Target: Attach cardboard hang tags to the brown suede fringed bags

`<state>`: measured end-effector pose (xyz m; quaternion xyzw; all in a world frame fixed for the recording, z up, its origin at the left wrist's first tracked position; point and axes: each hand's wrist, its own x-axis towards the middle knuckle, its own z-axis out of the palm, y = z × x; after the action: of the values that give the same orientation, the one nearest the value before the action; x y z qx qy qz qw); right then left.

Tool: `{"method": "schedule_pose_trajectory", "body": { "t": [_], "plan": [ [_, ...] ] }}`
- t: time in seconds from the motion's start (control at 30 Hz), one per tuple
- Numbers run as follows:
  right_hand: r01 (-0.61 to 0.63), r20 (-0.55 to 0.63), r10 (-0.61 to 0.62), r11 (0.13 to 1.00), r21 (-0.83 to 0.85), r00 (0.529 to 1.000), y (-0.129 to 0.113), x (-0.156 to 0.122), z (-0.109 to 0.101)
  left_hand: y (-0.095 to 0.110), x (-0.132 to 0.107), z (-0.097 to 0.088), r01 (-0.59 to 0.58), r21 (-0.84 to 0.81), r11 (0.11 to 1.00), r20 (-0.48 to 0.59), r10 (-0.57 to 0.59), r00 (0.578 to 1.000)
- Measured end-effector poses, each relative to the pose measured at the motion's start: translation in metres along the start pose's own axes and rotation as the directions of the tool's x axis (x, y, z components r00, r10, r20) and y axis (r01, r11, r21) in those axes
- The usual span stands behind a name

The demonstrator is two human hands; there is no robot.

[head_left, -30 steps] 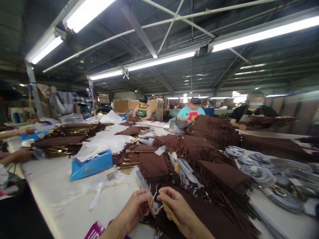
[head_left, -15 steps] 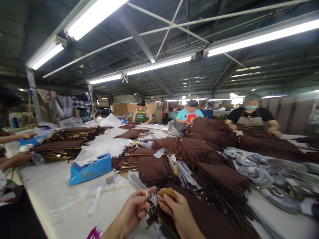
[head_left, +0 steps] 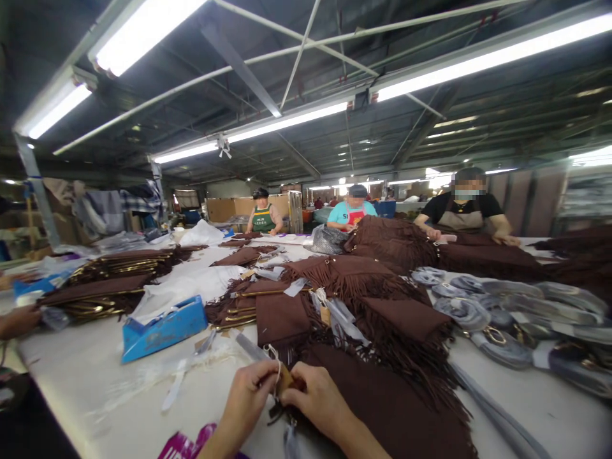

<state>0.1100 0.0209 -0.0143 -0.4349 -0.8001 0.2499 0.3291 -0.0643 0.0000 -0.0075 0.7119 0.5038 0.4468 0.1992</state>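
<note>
My left hand [head_left: 249,394] is closed, pinching a white string [head_left: 273,354] at the front of the table. Close beside it, my right hand [head_left: 319,400] grips a small tan hang tag [head_left: 284,381], partly covered by the fingers. Both hands are over the near corner of a dark brown fringed bag [head_left: 382,395] that lies flat. Clear plastic wrapping [head_left: 290,440] hangs below the hands. More brown fringed bags [head_left: 282,319] with gold zips are piled just beyond, one with a tan tag [head_left: 325,315] on a white string.
A blue tape dispenser [head_left: 165,328] stands to the left, near loose plastic strips [head_left: 174,382]. Plastic-wrapped straps with gold rings [head_left: 497,335] lie on the right. Several co-workers sit across the table; a co-worker's hand [head_left: 19,322] shows at far left. Purple packaging [head_left: 176,446] is at bottom.
My hands have come together, and the tan tag has moved left to the string. The view has turned slightly right. The co-worker at the left has mostly left the picture.
</note>
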Motion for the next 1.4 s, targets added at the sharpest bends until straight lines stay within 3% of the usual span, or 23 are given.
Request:
{"method": "schedule_pose_trajectory", "body": {
  "t": [0.07,0.17,0.23,0.3,0.37,0.43,0.53,0.63,0.8,1.0,1.23,1.4],
  "plan": [
    [0.008,-0.016,-0.006,0.993,0.121,1.0,0.007,-0.001,-0.001,0.002,0.002,-0.022,-0.039,0.173,0.984,-0.021,0.043,0.999],
    [0.052,-0.026,-0.049,0.986,0.156,0.998,0.016,-0.003,-0.003,-0.002,0.006,-0.065,-0.03,0.252,0.967,-0.122,0.062,0.991],
    [0.069,-0.02,-0.067,0.987,0.145,0.998,0.018,-0.002,-0.003,-0.007,0.007,-0.089,0.059,0.228,0.972,-0.169,-0.02,0.985],
    [0.082,-0.01,-0.081,0.988,0.134,0.997,0.018,-0.001,-0.002,-0.013,0.006,-0.1,0.175,0.199,0.964,-0.103,-0.157,0.982],
    [0.085,-0.005,-0.085,0.989,0.119,0.996,0.017,0.0,-0.001,-0.019,0.002,-0.096,0.229,0.252,0.94,0.026,-0.243,0.97],
    [0.072,-0.011,-0.071,0.993,0.096,0.997,0.015,0.001,0.0,-0.022,-0.003,-0.081,0.211,0.338,0.917,0.116,-0.264,0.958],
    [0.052,-0.026,-0.051,0.998,0.035,0.998,0.01,-0.003,0.0,-0.022,-0.01,-0.056,0.159,0.41,0.898,0.159,-0.241,0.957],
    [0.099,-0.017,-0.102,0.988,-0.119,0.995,0.003,-0.009,0.0,-0.018,-0.011,-0.042,0.111,0.424,0.899,0.214,-0.218,0.952],
    [0.226,0.081,-0.212,0.883,-0.411,0.974,-0.011,-0.009,0.009,-0.015,-0.004,-0.037,0.068,0.36,0.931,0.244,-0.164,0.956],
    [0.318,0.168,-0.273,0.733,-0.601,0.947,-0.015,0.002,0.023,-0.02,0.007,-0.027,-0.01,0.333,0.943,0.309,-0.099,0.946],
    [0.318,0.154,-0.283,0.737,-0.597,0.947,-0.011,0.002,0.024,-0.037,0.01,-0.017,-0.059,0.417,0.907,0.334,-0.093,0.938],
    [0.311,0.115,-0.307,0.726,-0.614,0.945,-0.005,0.004,0.034,-0.036,0.012,-0.026,-0.129,0.387,0.913,0.383,-0.032,0.923]
  ]
}}
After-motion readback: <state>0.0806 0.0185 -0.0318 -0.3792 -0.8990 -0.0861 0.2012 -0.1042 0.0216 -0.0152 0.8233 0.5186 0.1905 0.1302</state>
